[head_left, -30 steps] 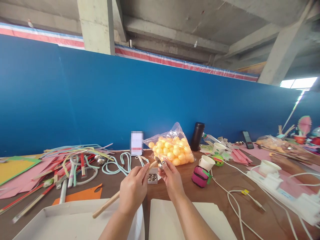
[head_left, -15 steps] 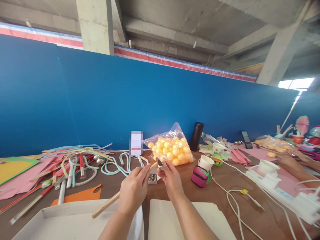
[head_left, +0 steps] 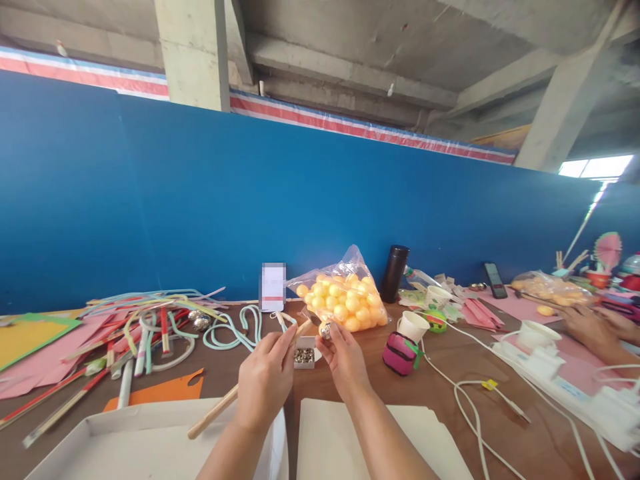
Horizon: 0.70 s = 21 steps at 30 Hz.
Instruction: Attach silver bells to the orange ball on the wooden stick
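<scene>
My left hand [head_left: 265, 380] is closed around the wooden handle of a tool [head_left: 215, 413], which slants up to the right. Its small dark head lies by my right fingertips; the exact kind of tool is unclear. Between the thumb and fingers of my right hand [head_left: 346, 360] is a small ball with shiny silver studs [head_left: 326, 331], part of it pale orange. Tool head and ball are close together, with a slight gap. Below them, a small white box [head_left: 304, 365] holds many metal thumbtacks.
Behind my hands stands a clear bag of orange balls [head_left: 345, 300]. Tubes and ropes [head_left: 150, 327] pile up at left, near a silver ball [head_left: 200, 321]. A white tray [head_left: 125, 440] and pale sheet [head_left: 325, 433] lie in front. Cables, a power strip [head_left: 575, 387] and a co-worker's hands [head_left: 585, 330] are at right.
The ball has turned in my right fingers, showing more of its studded face. The tool's dark head has drawn slightly left, off the ball. At right, the co-worker's hands have shifted.
</scene>
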{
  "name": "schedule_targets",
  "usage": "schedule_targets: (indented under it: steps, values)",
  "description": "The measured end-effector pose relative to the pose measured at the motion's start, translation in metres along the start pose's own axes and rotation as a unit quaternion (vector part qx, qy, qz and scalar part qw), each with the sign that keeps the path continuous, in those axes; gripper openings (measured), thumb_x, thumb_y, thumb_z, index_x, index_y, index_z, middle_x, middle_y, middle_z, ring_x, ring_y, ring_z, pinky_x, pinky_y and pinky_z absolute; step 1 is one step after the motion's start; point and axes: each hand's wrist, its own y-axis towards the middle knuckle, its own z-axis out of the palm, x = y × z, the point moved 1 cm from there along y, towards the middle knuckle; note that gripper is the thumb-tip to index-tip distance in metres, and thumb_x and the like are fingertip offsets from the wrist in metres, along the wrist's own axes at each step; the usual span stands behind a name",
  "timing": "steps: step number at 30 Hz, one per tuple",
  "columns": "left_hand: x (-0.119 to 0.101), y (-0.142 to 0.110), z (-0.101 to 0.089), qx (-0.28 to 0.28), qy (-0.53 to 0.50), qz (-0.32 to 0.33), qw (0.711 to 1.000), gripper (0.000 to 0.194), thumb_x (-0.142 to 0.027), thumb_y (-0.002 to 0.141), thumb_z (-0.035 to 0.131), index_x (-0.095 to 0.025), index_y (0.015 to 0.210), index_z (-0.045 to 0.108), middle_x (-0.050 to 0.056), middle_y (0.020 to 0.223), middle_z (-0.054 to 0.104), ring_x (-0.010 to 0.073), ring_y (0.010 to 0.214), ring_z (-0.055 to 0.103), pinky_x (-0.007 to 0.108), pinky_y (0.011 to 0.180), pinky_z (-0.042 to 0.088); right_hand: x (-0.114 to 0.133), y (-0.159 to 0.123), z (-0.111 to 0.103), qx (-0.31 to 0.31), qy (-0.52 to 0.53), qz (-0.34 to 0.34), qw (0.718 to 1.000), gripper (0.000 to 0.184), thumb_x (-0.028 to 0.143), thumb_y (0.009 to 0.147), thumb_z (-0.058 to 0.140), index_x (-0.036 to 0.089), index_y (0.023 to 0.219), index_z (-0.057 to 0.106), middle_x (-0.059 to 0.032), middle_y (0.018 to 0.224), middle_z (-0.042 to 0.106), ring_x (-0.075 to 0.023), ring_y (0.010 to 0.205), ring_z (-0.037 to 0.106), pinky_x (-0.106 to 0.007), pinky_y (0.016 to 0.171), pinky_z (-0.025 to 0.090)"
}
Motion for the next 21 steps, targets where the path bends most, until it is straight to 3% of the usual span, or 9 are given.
schedule_targets:
  steps: [5, 10, 15, 21]
  values:
    - [-0.0004, -0.0004, 0.0015, 0.046, -0.007, 0.018, 0.999, 0.031, -0.027, 0.088, 0.045, -0.028, 0.116, 0.059, 0.002, 0.084, 0.065, 0.0122, 0.070, 0.061, 0.021, 0.056, 0.041, 0.0008, -0.0008, 0.0004, 0.011, 0.011, 0.011, 1.000, 0.029, 0.036, 0.069, 0.075, 0.018, 0.090, 0.065, -0.0004, 0.079, 0.065, -0.0127, 0.070, 0.065, -0.023, 0.067, 0.057]
    - [0.0003, 0.0005, -0.0002, 0.008, -0.006, -0.015, 1.000, 0.031, -0.027, 0.088, 0.047, -0.026, 0.116, 0.059, 0.002, 0.089, 0.066, 0.0124, 0.074, 0.061, 0.021, 0.057, 0.041, -0.0004, 0.0002, -0.0022, 0.005, 0.023, 0.022, 0.999, 0.029, 0.037, 0.070, 0.075, 0.017, 0.088, 0.065, -0.0003, 0.076, 0.066, -0.0142, 0.072, 0.066, -0.023, 0.066, 0.057]
    - [-0.0016, 0.0002, 0.0007, 0.036, -0.019, 0.030, 0.999, 0.031, -0.025, 0.088, 0.046, -0.027, 0.116, 0.059, 0.002, 0.085, 0.066, 0.0119, 0.072, 0.061, 0.020, 0.057, 0.041, -0.0016, 0.0013, -0.0042, -0.004, 0.020, 0.038, 0.999, 0.030, 0.039, 0.069, 0.075, 0.016, 0.087, 0.064, -0.0014, 0.075, 0.067, -0.0133, 0.067, 0.065, -0.022, 0.060, 0.056]
    - [-0.0010, 0.0001, 0.0001, -0.003, -0.008, -0.001, 1.000, 0.031, -0.028, 0.088, 0.047, -0.027, 0.116, 0.059, 0.002, 0.087, 0.066, 0.0115, 0.073, 0.061, 0.020, 0.058, 0.041, -0.0024, 0.0007, -0.0032, -0.006, 0.017, 0.035, 0.999, 0.029, 0.040, 0.070, 0.074, 0.014, 0.082, 0.065, -0.0022, 0.074, 0.067, -0.0130, 0.066, 0.065, -0.021, 0.059, 0.056]
